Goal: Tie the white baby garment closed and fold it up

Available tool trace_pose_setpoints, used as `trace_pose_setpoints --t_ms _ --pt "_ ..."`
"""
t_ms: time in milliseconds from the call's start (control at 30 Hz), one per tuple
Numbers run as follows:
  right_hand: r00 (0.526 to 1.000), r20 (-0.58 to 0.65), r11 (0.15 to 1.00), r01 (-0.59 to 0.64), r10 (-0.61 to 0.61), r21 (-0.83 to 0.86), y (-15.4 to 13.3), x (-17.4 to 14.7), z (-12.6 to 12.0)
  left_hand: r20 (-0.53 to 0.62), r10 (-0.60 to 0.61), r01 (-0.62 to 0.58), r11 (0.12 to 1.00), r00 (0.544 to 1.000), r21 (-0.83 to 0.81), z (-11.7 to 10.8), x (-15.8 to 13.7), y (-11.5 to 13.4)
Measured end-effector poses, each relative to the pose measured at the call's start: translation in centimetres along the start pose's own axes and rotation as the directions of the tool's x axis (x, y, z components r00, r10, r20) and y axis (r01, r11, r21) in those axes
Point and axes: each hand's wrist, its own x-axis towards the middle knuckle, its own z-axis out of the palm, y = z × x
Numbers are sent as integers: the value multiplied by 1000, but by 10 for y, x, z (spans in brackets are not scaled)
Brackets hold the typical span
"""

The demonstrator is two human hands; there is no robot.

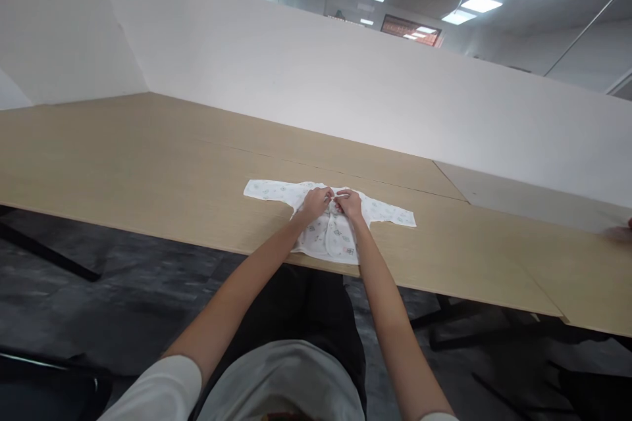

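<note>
A small white baby shirt (326, 240) with a faint print lies spread on the wooden table, both sleeves stretched out to the sides. Its lower hem comes close to the table's front edge. At the upper front of the shirt, near the neckline, my left hand (316, 202) pinches the fabric with bent fingers. Just to the right, my right hand (348, 202) is also closed on the shirt front, its fingertips almost meeting the left ones. The bit of cloth between the fingertips is too small to make out.
The light wooden table (148, 164) runs across the view, with seams between its panels. A white partition (296, 72) rises along its back. Another person's blurred hand (619, 231) shows at the far right edge. Dark chairs (44, 385) stand below.
</note>
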Motion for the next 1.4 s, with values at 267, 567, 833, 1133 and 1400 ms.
trace_pose_setpoints --t_ms 267,567,833,1133,1400 --pt "987 -8 970 155 -159 -186 5 1 1 -56 1 -1 1000 998 -3 2 1 0" --pt "975 -10 942 210 -220 -261 5 3 -2 -76 6 -13 995 997 -97 4 3 -2" --pt "985 24 944 171 -171 -283 -11 -10 -13 12 -74 74 995 997 -63 -1 -5 -1" --pt "949 212 847 304 -231 -436 2 -26 -15 108 36 -8 967 994 -256 -11 -18 -3" --pt "937 285 917 284 -204 -278 2 -22 -19 112 -7 45 940 994 -337 -16 -22 4"
